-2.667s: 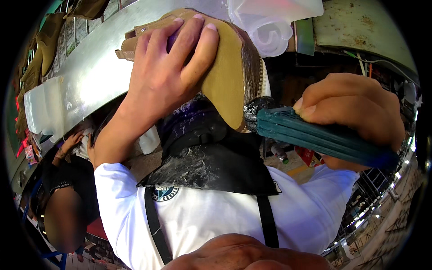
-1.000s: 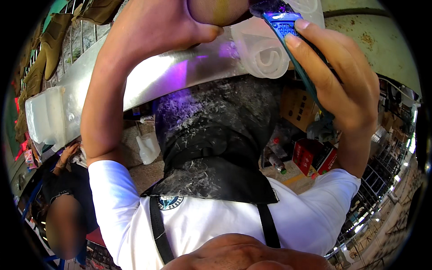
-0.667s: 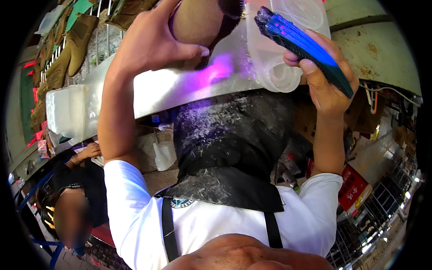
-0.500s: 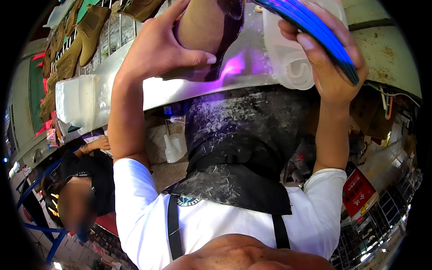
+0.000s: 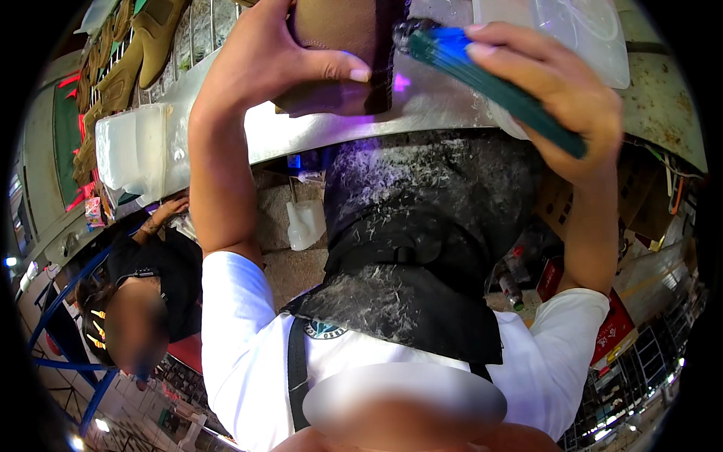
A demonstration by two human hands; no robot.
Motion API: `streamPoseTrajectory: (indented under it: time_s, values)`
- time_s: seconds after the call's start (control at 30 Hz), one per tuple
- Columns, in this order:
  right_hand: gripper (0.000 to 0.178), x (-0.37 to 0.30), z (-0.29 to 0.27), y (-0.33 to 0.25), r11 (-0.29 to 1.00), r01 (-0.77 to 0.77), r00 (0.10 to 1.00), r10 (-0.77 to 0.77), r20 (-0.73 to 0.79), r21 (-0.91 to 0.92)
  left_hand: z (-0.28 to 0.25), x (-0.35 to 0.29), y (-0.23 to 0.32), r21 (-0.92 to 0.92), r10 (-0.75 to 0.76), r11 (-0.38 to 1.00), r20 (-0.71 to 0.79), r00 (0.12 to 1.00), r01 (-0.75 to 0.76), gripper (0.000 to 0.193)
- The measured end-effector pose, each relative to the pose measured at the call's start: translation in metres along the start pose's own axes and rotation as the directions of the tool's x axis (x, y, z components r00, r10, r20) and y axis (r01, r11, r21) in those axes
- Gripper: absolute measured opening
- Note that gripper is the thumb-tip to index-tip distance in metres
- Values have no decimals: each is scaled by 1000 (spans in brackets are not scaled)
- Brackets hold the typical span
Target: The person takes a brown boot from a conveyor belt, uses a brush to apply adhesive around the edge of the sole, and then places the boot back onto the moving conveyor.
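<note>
My left hand [image 5: 263,60] is wrapped round a brown boot [image 5: 343,45], its thumb lying across the side. The boot's far end runs out of the top of the view, and its right edge is dark. In my right hand [image 5: 561,90] is a brush [image 5: 497,94] with a flat, ridged, blue-green handle. The brush's dark, wet-looking head [image 5: 410,34] comes up close to the boot's dark edge; whether they touch, I cannot tell. Both hands are over a shiny metal worktop [image 5: 301,139].
Several brown boots [image 5: 124,71] stand on a wire rack at the left. A translucent plastic box [image 5: 132,154] sits at the left edge, and a clear plastic container [image 5: 580,34] lies beyond my right hand. Another person [image 5: 154,264] is at the lower left. A white bottle [image 5: 305,224] is below the worktop.
My right hand has turned the brush and brought its head left and down, beside the boot's edge. My left hand keeps hold of the boot, now slightly higher in view.
</note>
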State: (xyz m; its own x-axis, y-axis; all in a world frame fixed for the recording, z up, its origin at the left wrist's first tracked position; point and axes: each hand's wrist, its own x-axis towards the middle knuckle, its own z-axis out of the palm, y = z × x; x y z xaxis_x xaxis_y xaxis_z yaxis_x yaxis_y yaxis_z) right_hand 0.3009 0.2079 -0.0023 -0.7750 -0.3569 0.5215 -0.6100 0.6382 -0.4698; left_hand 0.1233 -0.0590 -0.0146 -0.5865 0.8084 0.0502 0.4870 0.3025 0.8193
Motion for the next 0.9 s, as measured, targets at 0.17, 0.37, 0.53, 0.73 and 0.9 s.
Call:
streamPoseTrajectory:
  time_s: [0.17,0.37,0.53,0.73,0.9]
  values:
    - [33,9,-22,11,988,-112,955,135,-262,102,-4,-3,0,53,52,997,66,996,-56,137]
    - [31,15,-17,12,996,-83,962,87,-259,25,-3,-6,25,109,11,994,111,994,-23,136]
    - [30,15,7,6,998,-35,966,45,-253,45,-2,1,3,-59,27,998,94,995,-22,135]
    - [33,9,35,11,991,-26,958,62,-280,132,-2,2,-3,-107,24,994,77,997,-16,137]
    - [33,3,40,1,914,-294,906,360,-224,280,-4,2,-12,-83,34,996,75,997,-27,138]
